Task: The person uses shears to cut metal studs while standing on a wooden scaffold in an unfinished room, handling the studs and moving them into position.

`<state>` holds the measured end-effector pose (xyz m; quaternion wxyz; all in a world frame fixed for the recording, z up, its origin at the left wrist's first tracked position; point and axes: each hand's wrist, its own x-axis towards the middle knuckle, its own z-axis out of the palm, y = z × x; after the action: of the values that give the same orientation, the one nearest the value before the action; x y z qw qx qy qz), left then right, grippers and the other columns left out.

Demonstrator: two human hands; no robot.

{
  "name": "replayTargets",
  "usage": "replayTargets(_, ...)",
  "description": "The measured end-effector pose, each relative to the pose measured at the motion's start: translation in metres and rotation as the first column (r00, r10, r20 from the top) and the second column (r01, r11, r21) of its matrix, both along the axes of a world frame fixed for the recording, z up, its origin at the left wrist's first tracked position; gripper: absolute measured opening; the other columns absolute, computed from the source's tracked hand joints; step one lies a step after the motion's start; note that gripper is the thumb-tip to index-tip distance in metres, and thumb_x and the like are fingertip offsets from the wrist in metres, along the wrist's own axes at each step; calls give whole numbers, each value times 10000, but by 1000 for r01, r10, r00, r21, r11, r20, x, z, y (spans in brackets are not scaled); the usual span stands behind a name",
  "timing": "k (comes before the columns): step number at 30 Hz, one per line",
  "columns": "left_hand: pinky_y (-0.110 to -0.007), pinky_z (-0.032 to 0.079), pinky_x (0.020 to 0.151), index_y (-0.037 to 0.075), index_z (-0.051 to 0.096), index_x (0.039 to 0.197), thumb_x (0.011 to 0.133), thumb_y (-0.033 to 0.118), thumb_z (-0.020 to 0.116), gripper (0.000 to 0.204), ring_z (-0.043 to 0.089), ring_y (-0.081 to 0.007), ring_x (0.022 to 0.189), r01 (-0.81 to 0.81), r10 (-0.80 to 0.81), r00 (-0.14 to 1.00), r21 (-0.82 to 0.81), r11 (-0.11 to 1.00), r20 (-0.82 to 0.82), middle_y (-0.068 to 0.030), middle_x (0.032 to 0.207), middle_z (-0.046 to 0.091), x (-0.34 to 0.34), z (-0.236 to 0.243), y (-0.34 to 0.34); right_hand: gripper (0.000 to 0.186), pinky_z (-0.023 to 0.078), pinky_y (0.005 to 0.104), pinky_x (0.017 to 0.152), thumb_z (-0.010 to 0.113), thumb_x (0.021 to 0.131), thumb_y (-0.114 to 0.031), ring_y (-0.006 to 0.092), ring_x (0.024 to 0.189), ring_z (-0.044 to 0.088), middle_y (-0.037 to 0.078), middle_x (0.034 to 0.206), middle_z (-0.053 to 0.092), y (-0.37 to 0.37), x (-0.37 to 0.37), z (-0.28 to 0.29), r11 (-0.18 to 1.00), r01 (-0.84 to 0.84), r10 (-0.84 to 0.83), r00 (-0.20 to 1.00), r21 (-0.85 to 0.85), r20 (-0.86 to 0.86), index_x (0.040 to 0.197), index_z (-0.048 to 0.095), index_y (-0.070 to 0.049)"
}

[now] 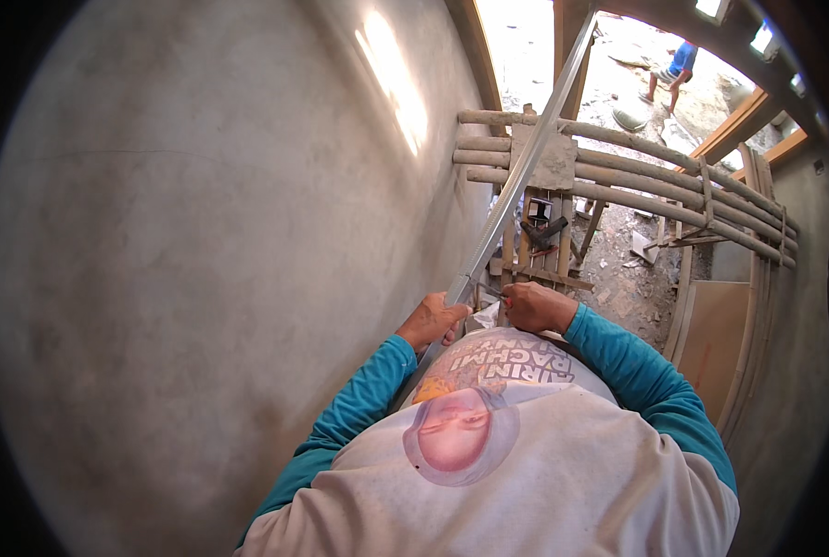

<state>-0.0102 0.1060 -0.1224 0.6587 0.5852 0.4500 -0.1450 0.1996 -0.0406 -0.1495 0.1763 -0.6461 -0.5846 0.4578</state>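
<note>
A long silver metal channel runs diagonally from near my body up toward the top opening. My left hand is closed around its lower part, just below a nick in the metal. My right hand grips a red-handled tool, probably snips, whose metal end reaches toward the channel by that nick; the exact tool is partly hidden by my fingers. Below the scaffold, a dark tool and a small boxy object lie on bamboo slats.
A bamboo scaffold with a square board crosses ahead. A grey plaster wall stands on my left. Long boards lean at the right over a rubble-strewn floor. Outside, a person in blue is beyond wooden frames.
</note>
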Motion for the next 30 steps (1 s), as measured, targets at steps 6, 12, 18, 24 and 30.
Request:
replayTargets(6, -318, 465, 470, 4, 551, 930, 934, 266, 721, 312, 561, -146, 540, 13, -12, 1000, 21, 1000, -12, -56, 693, 570, 5, 3, -3, 191, 525, 515, 801, 562, 874, -146, 446, 928, 685, 269, 915, 695, -3, 5, -10, 997, -49, 51, 998, 51, -23, 940, 631, 19)
replayTargets(12, -310, 478, 486, -5, 560, 954, 931, 285, 725, 334, 573, -143, 559, 24, -24, 1000, 47, 999, -15, -56, 707, 579, 10, 4, -6, 276, 544, 464, 762, 585, 828, -198, 354, 837, 671, 188, 835, 669, -7, 5, -30, 972, -108, 102, 994, 209, 37, 725, 721, 19)
replayTargets(18, -308, 472, 476, -4, 567, 936, 933, 300, 726, 343, 566, -142, 541, 20, -19, 1000, 92, 996, -16, -54, 695, 583, 7, 2, -7, 185, 523, 525, 803, 564, 857, -122, 456, 915, 684, 278, 920, 691, -5, 7, -6, 1000, 28, -27, 995, 7, -91, 956, 607, 29)
replayTargets(24, -305, 450, 456, 22, 567, 894, 948, 302, 715, 321, 546, -134, 511, -5, 4, 1000, 24, 1000, 13, -46, 669, 575, 2, -7, -1, 300, 535, 537, 875, 535, 935, -224, 469, 1018, 678, 290, 1026, 708, -9, 5, 8, 992, 92, -91, 996, -81, 25, 1082, 649, 11)
replayTargets(30, -306, 439, 453, 37, 571, 885, 951, 297, 713, 303, 533, -135, 500, 5, -5, 1000, -100, 995, 0, -42, 660, 568, 1, -5, 6, 314, 527, 545, 881, 547, 944, -278, 472, 1021, 673, 284, 1039, 707, -8, 4, -2, 989, 84, -82, 996, -122, 19, 1061, 664, -12)
